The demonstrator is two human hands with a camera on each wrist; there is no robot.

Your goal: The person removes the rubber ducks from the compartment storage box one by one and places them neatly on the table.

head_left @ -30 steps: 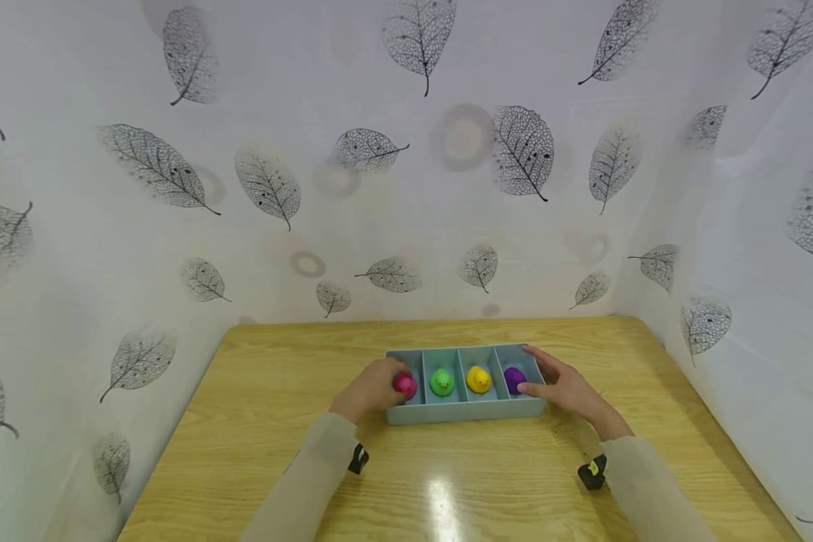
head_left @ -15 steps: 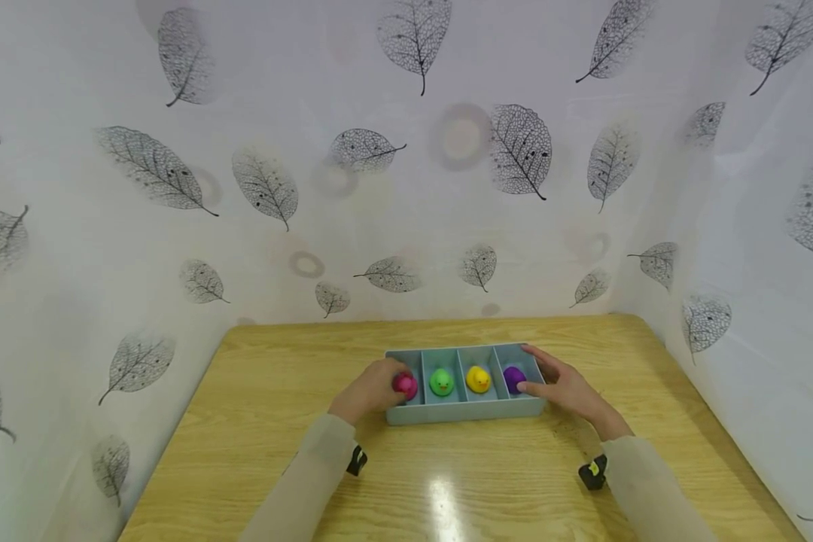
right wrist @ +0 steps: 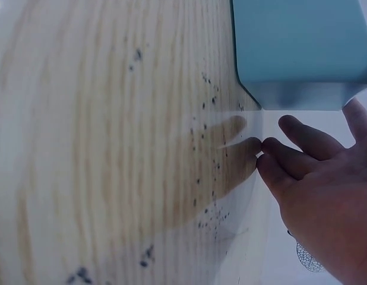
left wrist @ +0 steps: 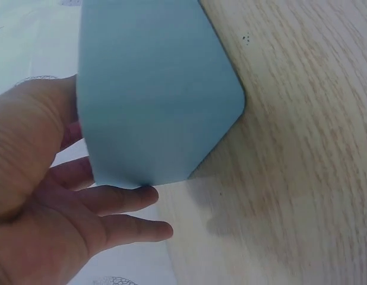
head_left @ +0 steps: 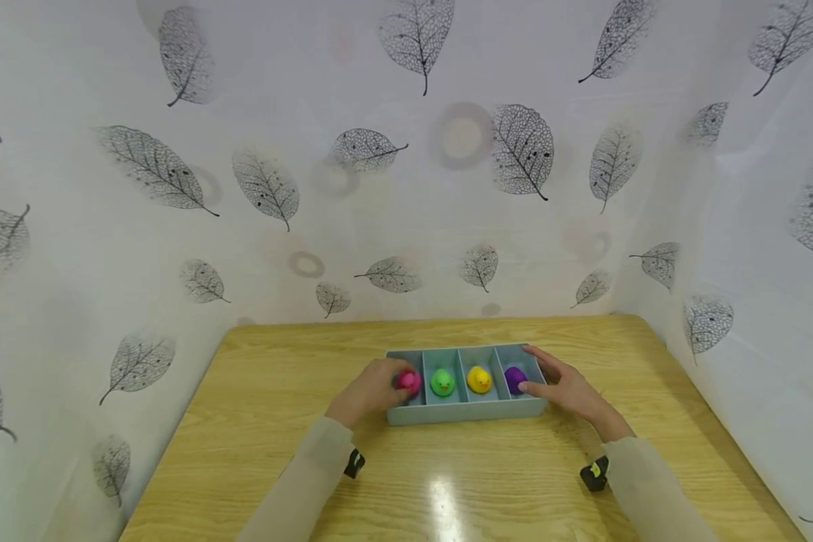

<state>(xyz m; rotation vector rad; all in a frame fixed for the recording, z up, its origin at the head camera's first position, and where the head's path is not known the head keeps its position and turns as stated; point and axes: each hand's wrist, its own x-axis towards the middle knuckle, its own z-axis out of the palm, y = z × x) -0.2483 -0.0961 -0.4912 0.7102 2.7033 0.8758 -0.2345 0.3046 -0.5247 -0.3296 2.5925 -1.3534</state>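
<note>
A grey-blue divided box (head_left: pixel 467 411) stands on the table with a small toy duck in each compartment. In its left compartment is a pink duck (head_left: pixel 409 382), pinched between the thumb and fingers of my left hand (head_left: pixel 373 388). A green duck (head_left: pixel 443 382) and a yellow duck (head_left: pixel 479 379) sit in the middle compartments. The purple duck (head_left: pixel 515 379) is at the right end. My right hand (head_left: pixel 569 388) grips that end, index finger at the back corner and thumb over the front beside the purple duck. Both wrist views show the box's outer walls; the ducks are hidden there.
The wooden table (head_left: pixel 271 399) extends around the box on all sides. Behind it and along both sides hang white sheets (head_left: pixel 420 211) printed with leaves. Small dark specks (right wrist: pixel 213 202) mark the tabletop near the right hand.
The pink duck has shifted slightly right in its compartment and turned, under the left hand's fingers. The right hand and the box stay where they were.
</note>
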